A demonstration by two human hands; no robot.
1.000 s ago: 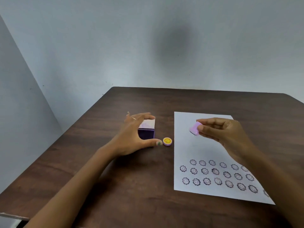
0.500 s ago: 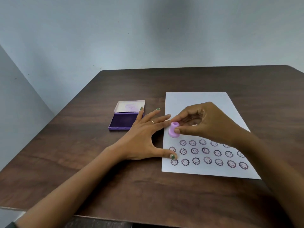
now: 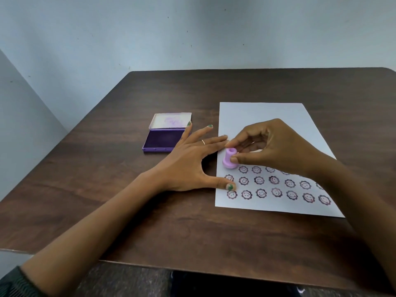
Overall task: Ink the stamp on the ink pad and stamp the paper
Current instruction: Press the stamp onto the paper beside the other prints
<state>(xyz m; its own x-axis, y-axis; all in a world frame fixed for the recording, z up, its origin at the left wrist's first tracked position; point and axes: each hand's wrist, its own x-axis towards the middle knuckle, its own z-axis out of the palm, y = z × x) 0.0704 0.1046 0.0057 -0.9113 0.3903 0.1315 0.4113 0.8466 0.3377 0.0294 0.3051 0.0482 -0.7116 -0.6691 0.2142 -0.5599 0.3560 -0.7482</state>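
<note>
A white paper (image 3: 267,116) lies on the dark wooden table (image 3: 107,200), with rows of purple smiley stamp marks along its near part. My right hand (image 3: 270,146) grips a small lilac stamp (image 3: 229,159) by its stem, and its base rests on the paper at the left end of the top row. My left hand (image 3: 188,163) lies flat with fingers spread, its thumb and forefinger on the paper's left edge. The purple ink pad (image 3: 162,141) sits left of the paper with its clear lid (image 3: 170,120) folded back.
A pale wall stands behind the table's far edge. The near table edge runs just above my lap. Bare tabletop lies left of and in front of the ink pad.
My left hand left the ink pad and now lies flat on the paper's edge. My right hand brought the stamp down onto the paper. The camera tilted down, and the small yellow disc is out of view.
</note>
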